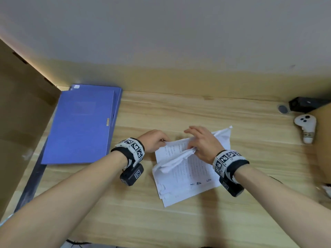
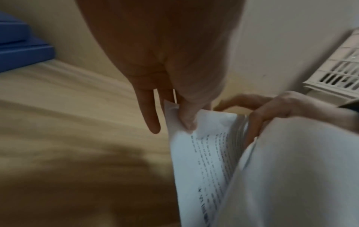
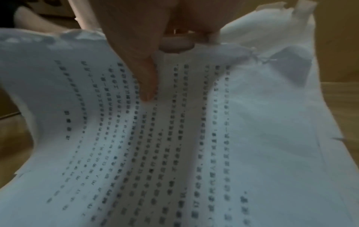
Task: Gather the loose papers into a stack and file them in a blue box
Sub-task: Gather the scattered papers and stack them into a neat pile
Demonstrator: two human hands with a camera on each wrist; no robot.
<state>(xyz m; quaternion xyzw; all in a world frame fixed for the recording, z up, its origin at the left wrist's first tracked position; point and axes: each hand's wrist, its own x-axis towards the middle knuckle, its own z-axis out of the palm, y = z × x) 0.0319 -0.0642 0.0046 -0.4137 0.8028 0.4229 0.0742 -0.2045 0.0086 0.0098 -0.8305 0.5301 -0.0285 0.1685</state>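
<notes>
A bundle of white printed papers (image 1: 186, 169) lies partly lifted and bent on the wooden desk (image 1: 179, 221) in the head view. My left hand (image 1: 155, 141) pinches the sheets' far left corner (image 2: 180, 122) between thumb and fingers. My right hand (image 1: 202, 142) grips the far edge of the papers (image 3: 174, 138), its thumb pressed on the printed page and fingers curled behind. The blue box (image 1: 80, 126) lies flat and closed at the desk's back left, apart from both hands.
A brown cardboard panel (image 1: 21, 113) stands on the left. At the far right are a white controller (image 1: 306, 127), a black box (image 1: 304, 104) and a cardboard edge. A pale slotted basket (image 2: 342, 72) shows in the left wrist view. The wall rises behind the desk.
</notes>
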